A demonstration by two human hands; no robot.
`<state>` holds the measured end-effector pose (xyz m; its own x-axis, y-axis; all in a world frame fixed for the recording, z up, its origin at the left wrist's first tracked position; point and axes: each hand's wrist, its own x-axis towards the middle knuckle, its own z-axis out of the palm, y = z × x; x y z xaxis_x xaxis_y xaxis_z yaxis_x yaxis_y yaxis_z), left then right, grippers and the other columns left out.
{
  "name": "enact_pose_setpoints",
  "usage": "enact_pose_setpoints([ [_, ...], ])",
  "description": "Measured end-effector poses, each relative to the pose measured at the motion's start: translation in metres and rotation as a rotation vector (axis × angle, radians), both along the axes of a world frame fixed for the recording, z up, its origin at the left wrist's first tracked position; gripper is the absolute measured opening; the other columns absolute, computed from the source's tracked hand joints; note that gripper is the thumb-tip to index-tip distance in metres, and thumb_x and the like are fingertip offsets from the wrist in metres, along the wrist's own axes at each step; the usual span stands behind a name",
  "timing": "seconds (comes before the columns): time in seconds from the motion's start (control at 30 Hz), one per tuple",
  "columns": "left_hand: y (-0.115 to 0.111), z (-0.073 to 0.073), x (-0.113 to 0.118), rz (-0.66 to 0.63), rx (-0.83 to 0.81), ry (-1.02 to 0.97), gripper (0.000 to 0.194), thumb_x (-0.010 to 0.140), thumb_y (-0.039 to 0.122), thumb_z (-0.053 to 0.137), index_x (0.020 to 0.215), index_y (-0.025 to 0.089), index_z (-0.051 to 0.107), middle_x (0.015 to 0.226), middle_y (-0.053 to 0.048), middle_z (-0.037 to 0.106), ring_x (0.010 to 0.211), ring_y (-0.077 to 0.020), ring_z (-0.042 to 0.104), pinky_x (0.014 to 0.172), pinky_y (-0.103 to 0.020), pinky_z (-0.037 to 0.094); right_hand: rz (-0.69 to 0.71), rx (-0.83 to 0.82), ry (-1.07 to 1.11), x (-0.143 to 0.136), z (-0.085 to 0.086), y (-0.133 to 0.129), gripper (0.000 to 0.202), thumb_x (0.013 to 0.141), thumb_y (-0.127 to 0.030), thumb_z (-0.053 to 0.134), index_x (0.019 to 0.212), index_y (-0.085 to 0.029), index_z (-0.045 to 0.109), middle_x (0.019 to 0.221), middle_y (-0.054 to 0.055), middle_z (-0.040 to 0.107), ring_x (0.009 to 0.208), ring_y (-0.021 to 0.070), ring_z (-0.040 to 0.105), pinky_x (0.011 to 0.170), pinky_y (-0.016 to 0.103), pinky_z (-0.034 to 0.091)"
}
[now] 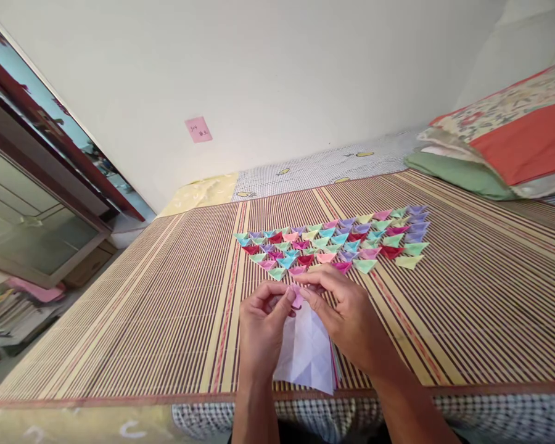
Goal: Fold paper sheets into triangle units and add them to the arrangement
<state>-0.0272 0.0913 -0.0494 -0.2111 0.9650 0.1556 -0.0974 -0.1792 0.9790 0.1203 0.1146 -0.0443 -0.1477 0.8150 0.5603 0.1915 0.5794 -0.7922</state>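
A small piece of pink paper point(297, 297) is pinched between my left hand point(266, 311) and my right hand point(345, 308), with thumbs and fingertips on it from both sides. Its folds are partly hidden by my fingers. Below my hands lies a stack of paper sheets point(305, 351), a pale creased one on top and coloured edges showing at the right. Just beyond my fingertips, rows of small folded paper pieces point(321, 242) in green, blue, red, pink, purple and yellow are spread on the striped mat point(166, 320).
The mat covers a bed against a white wall point(305, 80), where a pink note point(198, 129) with handwriting is stuck. Folded bedding point(522, 142) is piled at the right rear. A glass-fronted cabinet point(32, 216) and stacked papers point(9, 314) stand left of the bed.
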Motion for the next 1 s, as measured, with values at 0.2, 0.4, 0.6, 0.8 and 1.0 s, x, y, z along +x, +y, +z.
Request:
enact_pose_setpoints([
  [0.2, -0.002, 0.001, 0.005, -0.015, 0.001, 0.097, 0.018, 0.087, 0.033, 0.077, 0.078, 0.018, 0.073, 0.068, -0.001, 0.067, 0.063, -0.0128, 0.058, 0.059, -0.022, 0.046, -0.021, 0.069, -0.041, -0.003, -0.001, -0.002, 0.015, 0.097, -0.014, 0.061, 0.089, -0.024, 0.07, 0.09, 0.003, 0.069, 0.092, 0.0217, 0.066, 0.082, 0.036, 0.052],
  [0.4, -0.001, 0.002, 0.008, -0.021, -0.012, 0.087, 0.018, 0.087, 0.032, 0.077, 0.08, 0.017, 0.073, 0.068, 0.0, 0.066, 0.061, -0.011, 0.056, 0.058, -0.021, 0.045, -0.097, 0.073, -0.017, -0.005, -0.002, -0.002, 0.017, 0.099, -0.015, 0.057, 0.085, -0.022, 0.063, 0.083, 0.002, 0.066, 0.081, 0.0192, 0.062, 0.075, 0.033, 0.049],
  [0.6, 0.001, 0.002, 0.011, 0.025, 0.013, -0.026, 0.015, 0.084, 0.03, 0.08, 0.08, 0.017, 0.074, 0.068, 0.0, 0.07, 0.061, -0.0105, 0.061, 0.058, -0.02, 0.049, -0.143, 0.075, 0.053, -0.002, -0.003, 0.0, 0.016, 0.101, -0.017, 0.055, 0.087, -0.022, 0.062, 0.084, 0.002, 0.065, 0.079, 0.0181, 0.062, 0.071, 0.032, 0.049],
  [0.8, 0.003, -0.001, 0.012, 0.073, 0.056, -0.105, 0.009, 0.083, 0.026, 0.081, 0.084, 0.019, 0.076, 0.072, 0.0, 0.075, 0.064, -0.0104, 0.067, 0.064, -0.019, 0.054, -0.131, 0.055, 0.087, 0.002, -0.007, 0.005, 0.013, 0.101, -0.02, 0.054, 0.091, -0.021, 0.063, 0.088, 0.004, 0.066, 0.082, 0.0188, 0.063, 0.074, 0.033, 0.05],
  [1.0, 0.002, 0.0, 0.013, 0.096, 0.066, -0.066, 0.009, 0.082, 0.025, 0.082, 0.083, 0.018, 0.076, 0.075, -0.001, 0.074, 0.066, -0.0112, 0.067, 0.065, -0.021, 0.055, -0.151, 0.103, 0.048, 0.001, -0.006, 0.004, 0.011, 0.098, -0.015, 0.055, 0.093, -0.021, 0.063, 0.09, 0.004, 0.067, 0.086, 0.0194, 0.064, 0.077, 0.034, 0.052],
])
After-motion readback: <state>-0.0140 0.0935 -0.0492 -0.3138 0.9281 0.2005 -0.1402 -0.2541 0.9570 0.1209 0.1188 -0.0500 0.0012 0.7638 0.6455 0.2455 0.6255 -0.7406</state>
